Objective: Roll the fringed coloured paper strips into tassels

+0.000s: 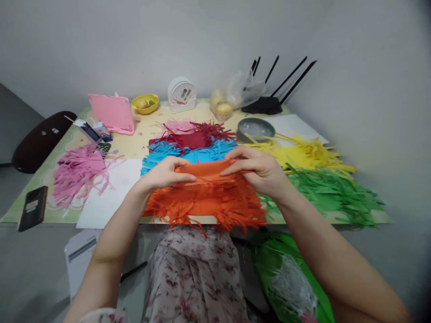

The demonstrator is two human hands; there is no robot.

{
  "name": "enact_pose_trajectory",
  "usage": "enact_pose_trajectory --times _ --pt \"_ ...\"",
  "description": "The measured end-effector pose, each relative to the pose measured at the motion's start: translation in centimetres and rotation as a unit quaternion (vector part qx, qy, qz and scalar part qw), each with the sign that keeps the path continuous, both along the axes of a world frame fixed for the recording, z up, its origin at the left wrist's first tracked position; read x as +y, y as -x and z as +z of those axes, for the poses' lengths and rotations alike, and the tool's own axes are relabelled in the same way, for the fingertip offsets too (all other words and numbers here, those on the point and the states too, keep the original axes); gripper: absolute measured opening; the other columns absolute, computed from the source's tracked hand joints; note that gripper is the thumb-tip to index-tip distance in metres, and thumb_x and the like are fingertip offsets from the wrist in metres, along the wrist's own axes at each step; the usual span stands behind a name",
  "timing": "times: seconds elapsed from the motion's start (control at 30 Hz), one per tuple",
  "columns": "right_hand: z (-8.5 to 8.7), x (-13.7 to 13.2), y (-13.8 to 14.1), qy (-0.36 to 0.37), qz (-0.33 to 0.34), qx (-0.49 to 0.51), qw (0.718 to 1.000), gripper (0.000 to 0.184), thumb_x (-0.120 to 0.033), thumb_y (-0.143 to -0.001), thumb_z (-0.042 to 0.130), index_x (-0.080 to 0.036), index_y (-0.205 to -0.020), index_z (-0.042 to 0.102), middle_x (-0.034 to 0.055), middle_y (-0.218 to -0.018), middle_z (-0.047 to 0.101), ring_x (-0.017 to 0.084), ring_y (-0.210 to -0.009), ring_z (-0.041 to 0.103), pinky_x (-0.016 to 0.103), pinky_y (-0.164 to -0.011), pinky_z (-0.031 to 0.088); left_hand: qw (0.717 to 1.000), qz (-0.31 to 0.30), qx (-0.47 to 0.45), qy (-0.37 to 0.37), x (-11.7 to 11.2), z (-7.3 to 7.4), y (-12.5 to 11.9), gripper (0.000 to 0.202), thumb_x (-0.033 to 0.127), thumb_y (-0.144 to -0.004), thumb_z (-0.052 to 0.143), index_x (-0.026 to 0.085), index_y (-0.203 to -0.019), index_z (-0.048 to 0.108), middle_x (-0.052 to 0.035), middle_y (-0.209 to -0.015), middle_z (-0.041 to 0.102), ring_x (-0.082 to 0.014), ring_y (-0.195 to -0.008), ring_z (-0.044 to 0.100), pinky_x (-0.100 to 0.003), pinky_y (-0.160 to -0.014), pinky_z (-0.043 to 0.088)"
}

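Observation:
Both hands pinch the upper edge of a sheet of orange fringed tissue paper [205, 172], lifted a little above more orange fringed paper [202, 204] at the table's front edge. My left hand [168, 172] grips its left end between thumb and fingers. At the right end, my right hand [254, 170] closes on it with the thumb below. Just behind lie blue fringed paper [207, 154] and dark red fringed paper [193, 140]. Yellow fringed paper [303, 154] and green fringed paper [332, 193] spread out on the right.
Pink fringed paper [81, 172] and a phone [32, 207] lie left. Along the back stand a pink tablet case [112, 114], a yellow bowl [145, 104], a bag of yellow fruit [224, 107] and a black router [262, 106]. A dark bowl [256, 130] sits nearer. Below hangs a green bag [289, 278].

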State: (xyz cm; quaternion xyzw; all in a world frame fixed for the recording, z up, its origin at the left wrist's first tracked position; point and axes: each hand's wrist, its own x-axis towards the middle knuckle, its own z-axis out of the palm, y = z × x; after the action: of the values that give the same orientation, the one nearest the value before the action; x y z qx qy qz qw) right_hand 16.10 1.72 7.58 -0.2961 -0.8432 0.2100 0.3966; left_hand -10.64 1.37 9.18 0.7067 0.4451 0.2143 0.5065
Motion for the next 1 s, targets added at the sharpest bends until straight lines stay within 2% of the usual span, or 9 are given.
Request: enact_pose_trajectory --times 0.07,0.13,0.27,0.33,0.4,0.53,0.7,0.87,1.0 --pt "0.5 0.1 -0.6 0.021 0.029 -0.029 0.999 0.043 -0.003 -0.074 0.045 -0.026 -0.086 0.078 0.0037 -0.102 0.067 0.018 -0.095 0.064 0.033 -0.087 0.051 0.999 -0.003 0.047 -0.018 0.0 0.2 -0.1 0.032 0.042 -0.074 0.07 0.014 -0.066 0.055 0.0058 -0.055 0.043 -0.0067 -0.048 0.037 -0.02 -0.046 0.027" --pt "1.2 0.2 -1.4 0.079 0.087 -0.082 0.99 0.043 -0.011 -0.079 0.051 -0.027 -0.111 0.073 0.0043 -0.116 0.066 0.021 -0.107 0.063 0.035 -0.093 0.049 0.996 0.005 0.073 -0.051 -0.1 0.3 -0.1 0.03 0.04 -0.074 0.068 0.014 -0.064 0.055 0.0055 -0.055 0.045 -0.0072 -0.049 0.038 -0.02 -0.046 0.026" --pt "2.4 0.2 -1.4 0.217 0.112 -0.139 0.96 0.072 -0.036 -0.082 0.065 -0.025 -0.149 0.038 0.0083 -0.137 0.058 0.025 -0.122 0.057 0.036 -0.097 0.048 0.988 0.002 0.118 -0.1 -0.2 0.3 -0.1 0.023 0.036 -0.076 0.065 0.014 -0.072 0.063 0.0032 -0.06 0.054 -0.0105 -0.055 0.046 -0.022 -0.051 0.031" --pt "2.3 0.1 -0.3 0.227 0.05 -0.152 0.961 0.063 -0.042 -0.082 0.066 -0.022 -0.139 0.05 0.0091 -0.127 0.065 0.026 -0.113 0.062 0.035 -0.092 0.049 0.984 -0.004 0.135 -0.118 -0.3 0.2 -0.2 0.021 0.035 -0.077 0.064 0.014 -0.074 0.064 0.0028 -0.061 0.055 -0.0115 -0.057 0.048 -0.022 -0.053 0.032" --pt "1.7 0.1 0.8 0.212 -0.002 -0.177 0.961 0.038 -0.042 -0.082 0.065 -0.019 -0.111 0.068 0.0075 -0.106 0.073 0.024 -0.096 0.067 0.033 -0.083 0.05 0.982 -0.007 0.142 -0.124 -0.4 0.0 -0.2 0.021 0.035 -0.078 0.063 0.014 -0.073 0.064 0.003 -0.06 0.054 -0.0118 -0.057 0.048 -0.022 -0.053 0.032" --pt "0.4 -0.2 1.7 0.194 -0.045 -0.152 0.968 0.025 -0.04 -0.083 0.063 -0.018 -0.07 0.063 0.0015 -0.067 0.067 0.017 -0.063 0.061 0.026 -0.058 0.043 0.982 0.007 0.125 -0.144 -0.6 -0.4 0.0 0.028 0.037 -0.077 0.065 0.016 -0.063 0.056 0.0042 -0.057 0.047 -0.0108 -0.056 0.044 -0.022 -0.053 0.03" --pt "-0.1 -1.4 1.3 0.328 -0.028 0.002 0.944 0.023 -0.04 -0.083 0.062 -0.02 -0.073 0.058 -0.0023 -0.052 0.06 0.014 -0.044 0.055 0.024 -0.046 0.041 0.989 0.044 0.032 -0.137 -1.2 -1.3 0.3 0.032 0.041 -0.084 0.06 0.015 -0.064 0.056 0.0026 -0.06 0.051 -0.0112 -0.058 0.047 -0.022 -0.055 0.034" --pt "-0.9 -2.8 1.3 0.302 -0.052 0.112 0.945 0.017 -0.032 -0.083 0.063 -0.019 -0.093 0.065 -0.0053 -0.051 0.056 0.011 -0.044 0.052 0.022 -0.046 0.039 0.984 0.117 -0.108 -0.081 -2.1 -2.5 -0.2 0.019 0.034 -0.083 0.063 0.015 -0.084 0.068 -0.0007 -0.07 0.064 -0.0141 -0.061 0.062 -0.024 -0.06 0.046" --pt "-2.0 -3.3 1.4 0.319 -0.043 0.199 0.926 0.01 -0.029 -0.081 0.064 -0.02 -0.084 0.065 -0.0048 -0.054 0.056 0.009 -0.042 0.05 0.021 -0.043 0.037 0.973 0.124 -0.19 -0.044 -2.9 -3.0 -0.5 0.015 0.024 -0.081 0.06 0.015 -0.084 0.072 -0.0027 -0.076 0.068 -0.0115 -0.058 0.063 -0.024 -0.061 0.05"
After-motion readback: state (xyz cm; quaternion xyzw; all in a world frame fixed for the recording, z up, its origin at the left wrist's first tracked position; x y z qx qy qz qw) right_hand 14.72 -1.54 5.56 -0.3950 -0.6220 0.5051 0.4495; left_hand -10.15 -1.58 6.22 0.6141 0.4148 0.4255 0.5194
